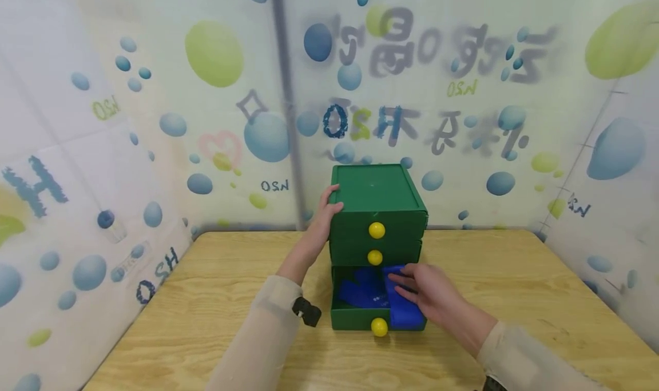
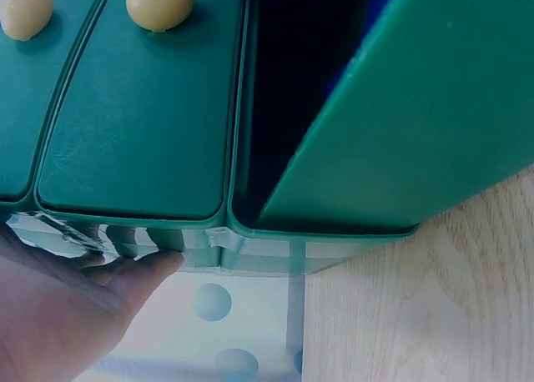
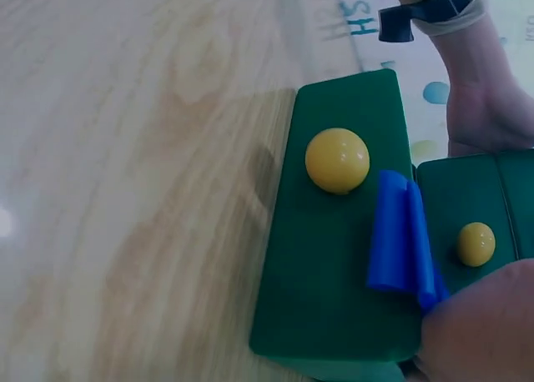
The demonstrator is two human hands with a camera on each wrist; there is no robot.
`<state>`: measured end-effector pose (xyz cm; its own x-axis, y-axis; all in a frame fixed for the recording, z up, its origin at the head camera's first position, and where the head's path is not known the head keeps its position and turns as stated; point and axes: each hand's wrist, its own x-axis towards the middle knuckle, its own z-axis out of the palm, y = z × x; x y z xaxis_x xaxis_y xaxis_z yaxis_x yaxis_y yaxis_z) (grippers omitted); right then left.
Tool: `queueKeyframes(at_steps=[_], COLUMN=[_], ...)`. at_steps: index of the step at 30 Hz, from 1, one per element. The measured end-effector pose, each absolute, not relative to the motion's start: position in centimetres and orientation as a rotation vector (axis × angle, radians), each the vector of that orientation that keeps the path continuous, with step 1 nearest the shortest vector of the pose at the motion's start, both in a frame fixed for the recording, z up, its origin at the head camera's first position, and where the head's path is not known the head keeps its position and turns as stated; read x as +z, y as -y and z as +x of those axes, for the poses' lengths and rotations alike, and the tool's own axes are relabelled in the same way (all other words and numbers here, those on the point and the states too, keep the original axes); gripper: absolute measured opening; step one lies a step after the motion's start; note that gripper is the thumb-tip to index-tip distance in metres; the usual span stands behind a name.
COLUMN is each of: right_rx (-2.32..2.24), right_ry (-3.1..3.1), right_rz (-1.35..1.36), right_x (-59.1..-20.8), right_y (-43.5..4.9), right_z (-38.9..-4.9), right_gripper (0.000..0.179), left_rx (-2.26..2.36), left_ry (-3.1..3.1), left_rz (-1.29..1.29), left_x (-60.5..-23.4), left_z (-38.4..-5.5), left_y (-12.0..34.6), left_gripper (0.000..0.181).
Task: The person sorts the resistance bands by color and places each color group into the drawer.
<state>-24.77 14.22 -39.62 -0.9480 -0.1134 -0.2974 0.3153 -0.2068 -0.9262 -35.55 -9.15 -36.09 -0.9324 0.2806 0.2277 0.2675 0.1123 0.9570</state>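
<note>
A green desktop drawer cabinet [image 1: 378, 188] with yellow round knobs stands upright on the table. Its bottom drawer [image 1: 355, 319] is pulled out; the upper two are closed. Inside lies thin blue material [image 1: 362, 288] with small pale lettering, and a blue flap [image 1: 407, 315] hangs over the drawer's front at the right. My left hand [image 1: 320, 222] rests against the cabinet's left side near its top; in the left wrist view its fingers [image 2: 146, 273] lie along that side. My right hand [image 1: 435, 291] is over the drawer's right part, its extended fingers across the blue flap.
The cabinet stands on a light wooden table [image 1: 247, 265], close to its back edge. Behind it and at both sides hangs a pale curtain [image 1: 216, 116] printed with blue and green spots and letters.
</note>
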Motion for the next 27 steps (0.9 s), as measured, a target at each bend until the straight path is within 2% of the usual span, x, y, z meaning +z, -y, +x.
queueKeyframes(at_steps=[7,11,14,17,20,24,27], right_rx=[-2.138,-2.15,-2.161,-2.189,-2.214,-2.234,-2.231], right_ry=[-1.849,-1.869,-1.865,-1.84,-1.793,-1.726,-1.703], right_rz=[0.225,0.246,0.259,0.257,0.245,0.239,0.221], right_x=[-39.8,-40.2,-40.4,-40.5,-40.6,-40.3,-39.7], right_y=[-13.2,-12.7,-12.2,-12.1,-12.3,-13.0,-13.7], right_z=[-25.8,-26.3,-26.4,-26.5,-26.3,-26.0,-25.5], right_gripper=[0.057,0.081,0.086,0.072,0.044,0.051,0.071], left_rx=[2.01,2.002,2.002,2.003,1.997,2.007,2.01], left_ry=[-2.32,-2.306,-2.317,-2.327,-2.331,-2.324,-2.325], left_rz=[0.571,0.585,0.576,0.564,0.558,0.564,0.572], left_x=[-36.0,-36.0,-36.0,-35.9,-35.9,-36.0,-36.0], left_z=[-35.5,-35.5,-35.5,-35.4,-35.3,-35.3,-35.4], left_y=[9.3,9.2,9.3,9.3,9.3,9.2,9.1], left_gripper=[0.064,0.065,0.065,0.065,0.066,0.066,0.066])
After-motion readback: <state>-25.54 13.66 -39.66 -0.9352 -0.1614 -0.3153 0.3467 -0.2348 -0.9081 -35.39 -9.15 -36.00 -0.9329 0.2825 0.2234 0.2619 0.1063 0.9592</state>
